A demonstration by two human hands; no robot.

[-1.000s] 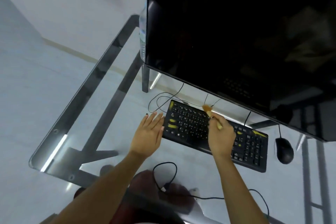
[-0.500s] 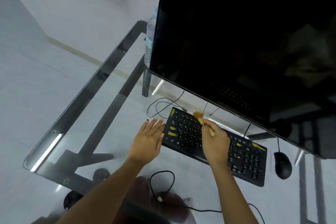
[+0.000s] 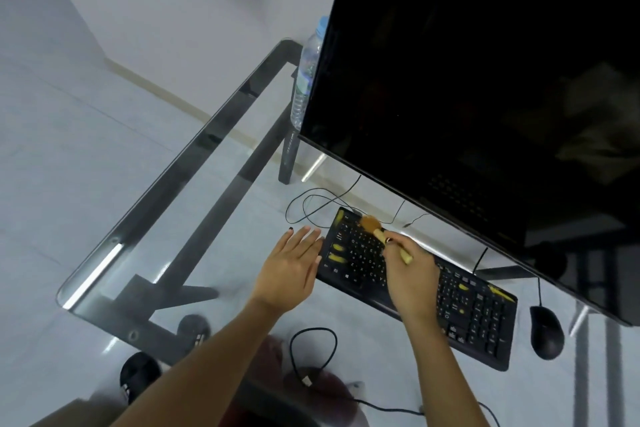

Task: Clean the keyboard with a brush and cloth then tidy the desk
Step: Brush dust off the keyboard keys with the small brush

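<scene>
A black keyboard (image 3: 474, 315) with yellow marks on some keys lies on the glass desk (image 3: 180, 184), below the monitor. My right hand (image 3: 408, 274) is shut on a small wooden brush (image 3: 375, 229); its tan bristles touch the keyboard's far left corner. My left hand (image 3: 289, 267) lies flat on the glass with fingers spread, its fingertips against the keyboard's left edge. No cloth is in view.
A large dark monitor (image 3: 485, 87) fills the upper right. A black mouse (image 3: 546, 333) sits right of the keyboard. A clear water bottle (image 3: 306, 73) stands behind the monitor's left edge. Loose black cables (image 3: 311, 204) lie behind the keyboard and one (image 3: 311, 350) near the front edge.
My right hand has swept the brush leftward along the keyboard's top rows, from the middle to the far left corner. My left hand has stayed at the keyboard's left edge.
</scene>
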